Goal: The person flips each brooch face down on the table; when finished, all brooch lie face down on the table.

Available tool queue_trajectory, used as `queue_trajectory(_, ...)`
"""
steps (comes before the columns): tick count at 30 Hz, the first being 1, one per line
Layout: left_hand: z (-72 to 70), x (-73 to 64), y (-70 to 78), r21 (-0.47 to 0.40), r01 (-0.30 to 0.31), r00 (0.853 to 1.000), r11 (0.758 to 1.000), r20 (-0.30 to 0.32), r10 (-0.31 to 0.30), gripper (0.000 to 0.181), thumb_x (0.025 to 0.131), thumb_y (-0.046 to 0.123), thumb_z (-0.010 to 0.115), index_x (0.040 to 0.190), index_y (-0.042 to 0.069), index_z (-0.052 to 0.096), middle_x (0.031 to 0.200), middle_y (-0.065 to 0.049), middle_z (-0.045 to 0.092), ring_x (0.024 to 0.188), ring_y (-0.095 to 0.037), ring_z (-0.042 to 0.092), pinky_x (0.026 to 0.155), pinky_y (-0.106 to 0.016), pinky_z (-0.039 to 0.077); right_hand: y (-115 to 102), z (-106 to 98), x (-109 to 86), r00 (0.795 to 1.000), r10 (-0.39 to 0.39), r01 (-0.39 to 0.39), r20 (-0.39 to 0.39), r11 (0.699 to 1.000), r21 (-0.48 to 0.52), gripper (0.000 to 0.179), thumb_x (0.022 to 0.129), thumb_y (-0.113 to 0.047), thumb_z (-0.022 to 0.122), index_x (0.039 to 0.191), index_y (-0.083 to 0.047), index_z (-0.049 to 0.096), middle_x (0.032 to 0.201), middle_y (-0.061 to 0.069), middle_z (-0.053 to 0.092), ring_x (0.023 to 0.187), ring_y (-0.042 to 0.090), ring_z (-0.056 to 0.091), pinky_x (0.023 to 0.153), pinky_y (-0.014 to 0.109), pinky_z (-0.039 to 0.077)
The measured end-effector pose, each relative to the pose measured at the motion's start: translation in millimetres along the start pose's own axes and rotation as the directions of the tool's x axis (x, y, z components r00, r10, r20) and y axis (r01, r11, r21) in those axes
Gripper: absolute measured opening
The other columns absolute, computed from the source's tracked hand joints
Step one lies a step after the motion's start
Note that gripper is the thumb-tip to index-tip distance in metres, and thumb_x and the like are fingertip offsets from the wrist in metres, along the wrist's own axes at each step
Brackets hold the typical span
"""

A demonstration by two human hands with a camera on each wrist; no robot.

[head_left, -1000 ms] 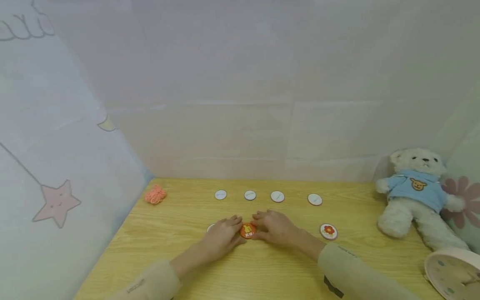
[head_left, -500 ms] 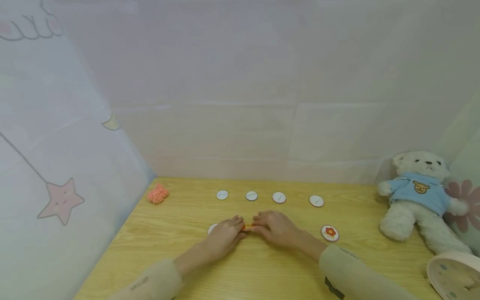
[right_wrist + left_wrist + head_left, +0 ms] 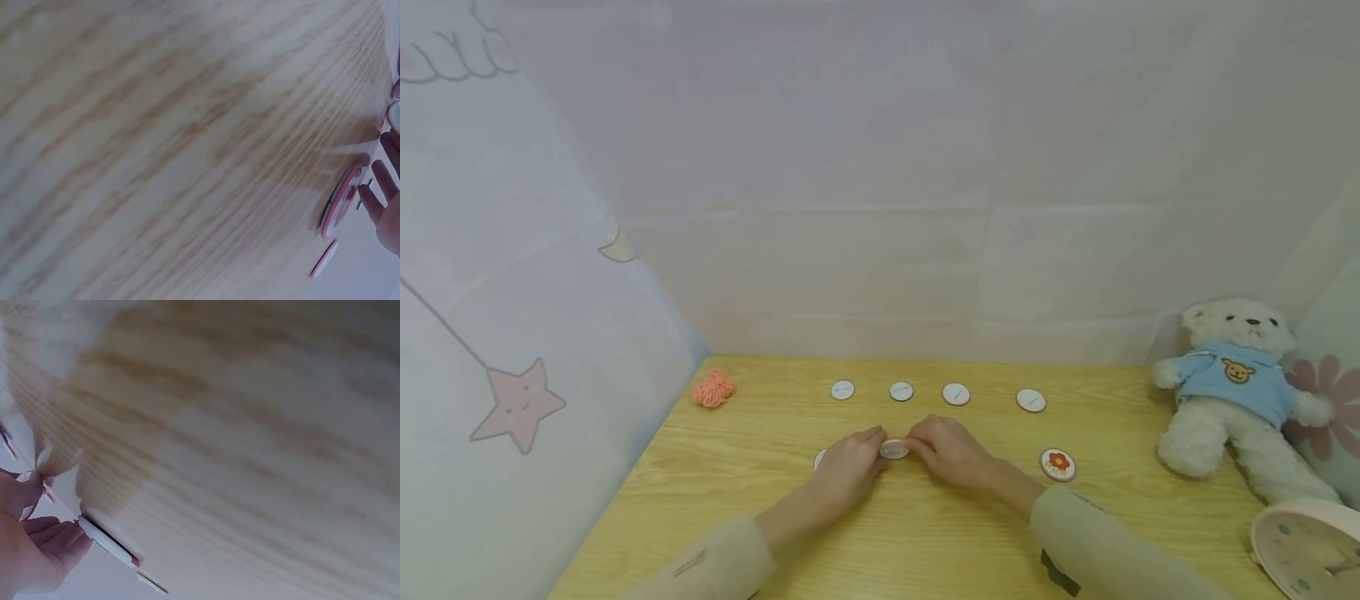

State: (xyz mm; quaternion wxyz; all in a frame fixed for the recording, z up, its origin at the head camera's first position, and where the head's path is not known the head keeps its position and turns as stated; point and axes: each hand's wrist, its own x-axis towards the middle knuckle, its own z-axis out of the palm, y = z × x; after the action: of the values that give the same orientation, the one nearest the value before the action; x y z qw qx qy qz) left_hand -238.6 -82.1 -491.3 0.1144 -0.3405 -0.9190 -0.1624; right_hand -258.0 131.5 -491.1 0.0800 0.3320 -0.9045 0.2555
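In the head view, a round button badge (image 3: 894, 449) shows its pale back, tilted up off the table. My left hand (image 3: 848, 468) holds its left edge. The fingers of my right hand (image 3: 951, 450) pinch its right edge. Another white badge (image 3: 819, 457) is mostly hidden behind the left hand. A badge with a red flower (image 3: 1057, 464) lies face up to the right. In the left wrist view, a white badge (image 3: 109, 541) lies beyond the left fingertips. In the right wrist view, the flower badge (image 3: 342, 203) lies beyond the right fingers.
Several badges with white backs up form a row at the back, one of them a white badge (image 3: 956, 394). Coral yarn (image 3: 712, 388) lies at the back left. A white teddy bear (image 3: 1236, 392) sits at the right, with a pale round clock-like object (image 3: 1303, 546) in front.
The badge between my hands has turned over: its orange picture face showed first, then it stood edge-on, and now the pale back shows. Both hands have stayed in nearly the same place.
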Motion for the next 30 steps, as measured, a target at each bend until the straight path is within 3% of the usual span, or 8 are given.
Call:
queue_trajectory(4,0.5,1.4,1.3,0.031,0.012,1.000,0.999,-0.003,-0.012,0.047,0.091,0.024,0.069,0.121,-0.011,0.060,0.123,-0.024,0.062,0.110,-0.036,0.063,0.090,-0.042,0.054,-1.2,1.7,1.0,1.000,0.016,-0.016,-0.023,1.000,-0.006,0.014,0.097,-0.017,0.061,0.092,-0.012,0.073,0.088,-0.005,0.069,0.087,0.010,0.062,0.077,0.031,0.054)
queue_trajectory(9,2.0,1.7,1.6,0.052,0.025,1.000,0.998,0.005,-0.025,0.055,0.091,0.025,0.069,0.127,-0.013,0.055,0.131,-0.028,0.056,0.114,-0.037,0.060,0.089,-0.040,0.054,0.2,3.7,-0.2,0.999,0.003,-0.001,-0.051,1.000,0.023,0.016,0.096,-0.017,0.064,0.109,-0.013,0.073,0.099,-0.004,0.071,0.088,0.008,0.063,0.075,0.030,0.054)
queue_trajectory(17,3.9,1.8,0.7,0.045,0.031,0.999,0.999,-0.011,-0.030,0.056,0.090,0.024,0.070,0.129,-0.013,0.054,0.132,-0.031,0.052,0.115,-0.039,0.059,0.088,-0.041,0.055,-0.5,5.9,-3.4,0.995,-0.041,0.043,-0.093,0.999,0.014,0.027,0.093,-0.018,0.068,0.120,-0.018,0.069,0.100,-0.004,0.071,0.082,0.005,0.062,0.069,0.026,0.053)
queue_trajectory(30,2.1,1.0,0.8,0.069,0.016,1.000,0.997,0.019,-0.017,0.059,0.091,0.025,0.068,0.132,-0.013,0.051,0.134,-0.030,0.052,0.116,-0.037,0.059,0.087,-0.039,0.055,2.8,1.3,-4.7,0.990,-0.140,0.139,0.002,0.985,-0.104,0.044,0.090,-0.026,0.072,0.130,-0.010,0.063,0.122,0.003,0.065,0.112,0.018,0.061,0.092,0.036,0.053)
